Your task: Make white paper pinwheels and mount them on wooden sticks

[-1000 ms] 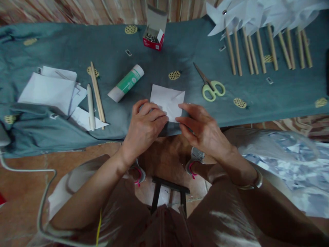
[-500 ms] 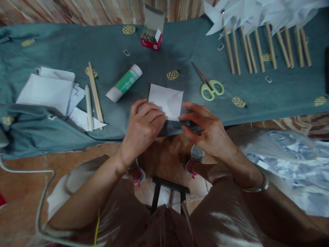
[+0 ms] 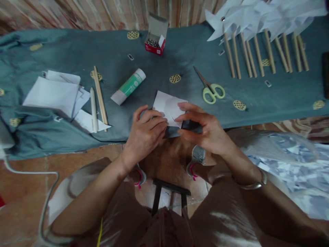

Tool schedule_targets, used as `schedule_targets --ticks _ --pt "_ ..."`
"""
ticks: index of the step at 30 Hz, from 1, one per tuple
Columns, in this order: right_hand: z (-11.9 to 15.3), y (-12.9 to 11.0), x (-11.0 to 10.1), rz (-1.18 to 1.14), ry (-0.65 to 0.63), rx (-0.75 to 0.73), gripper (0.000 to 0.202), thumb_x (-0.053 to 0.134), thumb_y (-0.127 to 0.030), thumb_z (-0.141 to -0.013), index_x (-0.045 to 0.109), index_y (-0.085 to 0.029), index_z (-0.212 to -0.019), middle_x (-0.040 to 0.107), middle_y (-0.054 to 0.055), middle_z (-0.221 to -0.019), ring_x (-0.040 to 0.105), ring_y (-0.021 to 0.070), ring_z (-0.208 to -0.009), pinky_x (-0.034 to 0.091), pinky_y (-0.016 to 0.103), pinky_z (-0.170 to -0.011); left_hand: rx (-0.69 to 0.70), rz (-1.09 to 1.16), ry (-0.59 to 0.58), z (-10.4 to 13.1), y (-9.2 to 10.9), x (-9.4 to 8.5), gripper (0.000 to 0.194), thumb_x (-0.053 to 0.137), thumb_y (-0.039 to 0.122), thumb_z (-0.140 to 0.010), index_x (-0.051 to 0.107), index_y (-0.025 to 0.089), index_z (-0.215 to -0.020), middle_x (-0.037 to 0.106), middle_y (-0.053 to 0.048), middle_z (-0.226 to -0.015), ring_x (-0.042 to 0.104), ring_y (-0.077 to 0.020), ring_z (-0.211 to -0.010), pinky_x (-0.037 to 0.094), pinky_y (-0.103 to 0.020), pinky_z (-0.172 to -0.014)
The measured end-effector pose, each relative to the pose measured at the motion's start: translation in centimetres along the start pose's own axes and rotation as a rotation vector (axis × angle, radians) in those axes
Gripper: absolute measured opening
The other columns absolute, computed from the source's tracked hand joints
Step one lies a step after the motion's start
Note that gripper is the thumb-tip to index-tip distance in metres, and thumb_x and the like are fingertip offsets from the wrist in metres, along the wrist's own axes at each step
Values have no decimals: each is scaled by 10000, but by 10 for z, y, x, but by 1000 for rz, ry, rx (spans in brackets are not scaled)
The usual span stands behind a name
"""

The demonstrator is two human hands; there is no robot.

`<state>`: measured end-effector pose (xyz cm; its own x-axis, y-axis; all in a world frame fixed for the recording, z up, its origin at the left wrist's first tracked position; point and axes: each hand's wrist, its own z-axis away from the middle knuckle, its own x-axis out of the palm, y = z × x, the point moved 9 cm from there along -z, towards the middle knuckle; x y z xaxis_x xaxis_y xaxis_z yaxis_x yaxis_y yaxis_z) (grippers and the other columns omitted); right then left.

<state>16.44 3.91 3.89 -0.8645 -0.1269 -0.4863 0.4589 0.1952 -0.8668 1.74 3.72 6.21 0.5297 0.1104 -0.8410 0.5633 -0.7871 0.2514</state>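
A small white sheet of paper [image 3: 168, 106] lies near the front edge of the cloth-covered table, its lower right part slightly bent. My left hand [image 3: 147, 132] is at its lower left, fingers curled and pressed together on that edge; the thumb is hidden beneath. From the right, my right hand [image 3: 203, 125] reaches over the paper, its fingertips on the right side and its thumb apart below the edge. Up and left of the paper lies a green and white glue stick [image 3: 131, 84]. Scissors with light green handles [image 3: 212, 92] lie to the right.
At the back stands an open red box of metal pins [image 3: 155, 48]. White paper pinwheels [image 3: 239, 24] on sticks lie at the back right. On the left are stacked papers [image 3: 52, 94], wooden sticks [image 3: 100, 96] and a white pen-like tool [image 3: 93, 109]. A plastic bag [image 3: 290, 161] sits lower right.
My right hand has moved left over the paper's right side, where its fingertips now overlap it. The left hand stays at the lower left. The whole view has shifted slightly.
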Motion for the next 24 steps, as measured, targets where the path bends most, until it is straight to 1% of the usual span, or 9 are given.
schedule_targets --ticks 4,8,13,18,24 --pt "-2 2 -4 -35 16 25 164 663 -216 -833 735 -254 -975 625 75 -1373 577 263 -1304 444 488 -1119 -77 52 -64 -1 -6 4 131 594 187 -938 690 264 -982 766 15 -1013 664 -198 -1045 414 -534 -1076" --pt "-3 5 0 13 14 12 194 669 -171 -803 742 -265 -957 629 51 -1371 584 254 -1294 440 491 -1126 -73 69 -50 -2 -6 3 140 591 180 -936 697 256 -986 768 10 -1000 659 -197 -1051 411 -533 -1086" --pt "-4 8 5 9 36 34 101 696 -225 -814 753 -265 -888 628 38 -1372 591 253 -1280 441 492 -1119 -87 68 -56 0 -7 4 135 589 185 -937 691 262 -982 766 18 -1003 660 -198 -1059 412 -536 -1086" --pt "-9 6 7 25 85 30 67 696 -231 -817 747 -264 -846 629 40 -1367 581 261 -1292 441 491 -1118 -43 56 -22 2 -4 3 130 597 189 -936 684 253 -1008 767 15 -1017 661 -201 -1053 413 -530 -1092" --pt "-14 6 9 85 155 38 56 681 -223 -820 721 -262 -810 627 59 -1366 593 269 -1270 467 504 -1091 -42 89 -9 1 -4 2 137 603 180 -929 697 250 -1001 766 -3 -1007 661 -206 -1048 407 -531 -1096"
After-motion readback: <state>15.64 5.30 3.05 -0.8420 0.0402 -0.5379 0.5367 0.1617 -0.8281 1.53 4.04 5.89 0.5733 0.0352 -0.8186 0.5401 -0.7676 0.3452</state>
